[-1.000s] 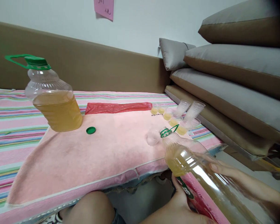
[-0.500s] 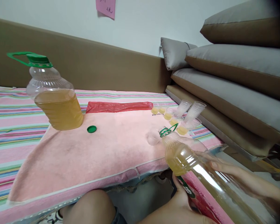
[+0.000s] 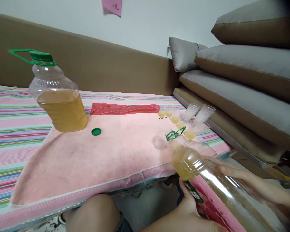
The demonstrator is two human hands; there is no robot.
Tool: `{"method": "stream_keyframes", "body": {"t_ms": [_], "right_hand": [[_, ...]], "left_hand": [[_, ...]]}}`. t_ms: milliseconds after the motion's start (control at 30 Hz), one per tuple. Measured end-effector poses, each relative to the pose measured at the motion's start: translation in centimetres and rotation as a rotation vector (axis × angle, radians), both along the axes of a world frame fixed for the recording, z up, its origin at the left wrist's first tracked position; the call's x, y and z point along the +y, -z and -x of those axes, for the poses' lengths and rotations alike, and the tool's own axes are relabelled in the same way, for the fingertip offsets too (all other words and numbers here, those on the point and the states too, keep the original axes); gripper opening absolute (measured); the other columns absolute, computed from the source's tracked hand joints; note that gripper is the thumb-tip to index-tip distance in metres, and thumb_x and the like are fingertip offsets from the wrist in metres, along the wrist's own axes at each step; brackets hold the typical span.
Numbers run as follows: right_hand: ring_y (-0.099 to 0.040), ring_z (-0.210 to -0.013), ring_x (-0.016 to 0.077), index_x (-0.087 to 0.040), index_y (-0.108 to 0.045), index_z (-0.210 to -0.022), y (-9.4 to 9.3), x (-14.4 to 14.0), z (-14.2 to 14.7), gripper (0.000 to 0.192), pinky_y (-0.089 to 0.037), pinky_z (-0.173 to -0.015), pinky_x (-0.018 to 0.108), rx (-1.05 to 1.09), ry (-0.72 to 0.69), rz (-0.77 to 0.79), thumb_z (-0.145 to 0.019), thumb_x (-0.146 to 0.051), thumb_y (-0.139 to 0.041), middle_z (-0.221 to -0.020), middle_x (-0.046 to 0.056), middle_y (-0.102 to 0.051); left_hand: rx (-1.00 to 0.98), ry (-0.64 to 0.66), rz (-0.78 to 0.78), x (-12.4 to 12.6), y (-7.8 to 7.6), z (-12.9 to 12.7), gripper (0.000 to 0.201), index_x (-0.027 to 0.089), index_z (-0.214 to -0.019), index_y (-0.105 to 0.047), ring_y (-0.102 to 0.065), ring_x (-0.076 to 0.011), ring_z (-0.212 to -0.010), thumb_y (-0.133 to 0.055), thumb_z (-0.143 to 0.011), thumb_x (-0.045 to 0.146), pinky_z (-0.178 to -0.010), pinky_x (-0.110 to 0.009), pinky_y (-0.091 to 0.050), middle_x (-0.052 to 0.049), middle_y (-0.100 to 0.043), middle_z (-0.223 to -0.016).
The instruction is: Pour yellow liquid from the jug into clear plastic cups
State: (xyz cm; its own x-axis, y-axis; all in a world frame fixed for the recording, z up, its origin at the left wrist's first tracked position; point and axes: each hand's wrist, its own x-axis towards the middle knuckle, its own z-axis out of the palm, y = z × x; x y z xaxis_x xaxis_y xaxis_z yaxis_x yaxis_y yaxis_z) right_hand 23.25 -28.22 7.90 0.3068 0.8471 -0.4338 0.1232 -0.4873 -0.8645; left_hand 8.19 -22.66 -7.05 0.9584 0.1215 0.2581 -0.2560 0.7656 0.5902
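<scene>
Head view: the left hand [image 3: 189,211] and right hand [image 3: 236,174] grip a tilted open bottle [image 3: 187,158], fingers clamped on its sides; its neck points beyond them, near a clear cup [image 3: 159,141]. Smooth plastic slipping, or too steep a tilt, could spill yellow liquid [image 3: 185,169] on the towel [image 3: 106,161], and the neck could knock the light cup over. Beyond the fingers, cups with liquid [image 3: 175,120] and cup stacks [image 3: 205,114] crowd any swing; well left of them are a green cap [image 3: 96,131] and second bottle [image 3: 62,111].
</scene>
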Motion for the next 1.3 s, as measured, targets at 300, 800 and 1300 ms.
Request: {"method": "stream_keyframes", "body": {"t_ms": [300,800,1300], "right_hand": [[-0.033,-0.145,0.0270,-0.032,-0.062,-0.131,-0.4,0.1,0.2,0.052,-0.025,-0.120,0.040,-0.029,-0.048,-0.019,-0.083,-0.052,-0.062,-0.141,0.000,-0.060],[-0.018,-0.149,0.0282,-0.031,-0.062,-0.132,-0.5,0.2,0.7,0.058,-0.019,-0.120,0.041,-0.006,0.029,0.016,-0.080,-0.056,-0.064,-0.154,-0.003,-0.041],[-0.023,-0.147,0.0302,-0.031,-0.065,-0.129,-0.4,0.3,0.5,0.054,-0.023,-0.119,0.042,0.019,0.032,0.024,-0.079,-0.053,-0.065,-0.152,-0.002,-0.044]], "left_hand": [[-0.039,-0.023,0.052,-0.7,1.2,-0.7,0.109,0.020,-0.142,-0.019,-0.061,-0.0307,-0.120,-0.090,-0.059,0.022,-0.107,-0.059,-0.040,-0.015,-0.062,-0.131],[-0.083,-0.019,0.061,-0.4,-0.2,-0.2,0.113,0.024,-0.147,-0.015,-0.051,-0.0323,-0.132,-0.089,-0.061,0.022,-0.113,-0.061,-0.030,-0.013,-0.054,-0.141],[-0.007,0.005,0.041,-0.2,-0.4,0.1,0.116,0.024,-0.146,-0.020,-0.054,-0.0341,-0.128,-0.092,-0.055,0.024,-0.111,-0.060,-0.036,-0.011,-0.058,-0.137]]}}
